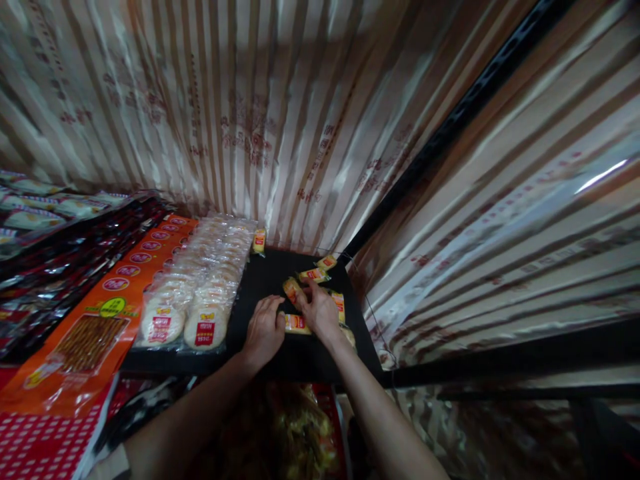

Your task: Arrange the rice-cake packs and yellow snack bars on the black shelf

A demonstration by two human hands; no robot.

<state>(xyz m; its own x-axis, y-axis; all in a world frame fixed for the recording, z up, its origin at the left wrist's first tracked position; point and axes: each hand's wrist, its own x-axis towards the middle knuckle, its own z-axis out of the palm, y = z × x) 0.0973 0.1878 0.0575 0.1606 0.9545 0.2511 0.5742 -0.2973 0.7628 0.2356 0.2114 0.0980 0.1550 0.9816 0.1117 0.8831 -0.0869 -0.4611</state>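
Both my hands reach onto a black shelf (265, 280). My right hand (320, 310) is closed on a small yellow snack packet (292, 289), fingers pinched round its end. My left hand (263, 330) lies palm down on the shelf with its fingers curled, its fingertips touching another yellow packet (297, 324) that lies between the two hands. Further yellow packets lie loose behind: one (314, 274) just beyond my right hand, one (327, 262) at the back corner, one (259, 241) against the back wall.
Clear bags of round rice crackers (205, 287) are stacked in rows left of my hands. Orange snack bags (100, 320) and dark red packets (60, 267) lie further left. Striped shiny foil (300, 120) lines the back and right walls. More goods sit on the shelf below (300, 433).
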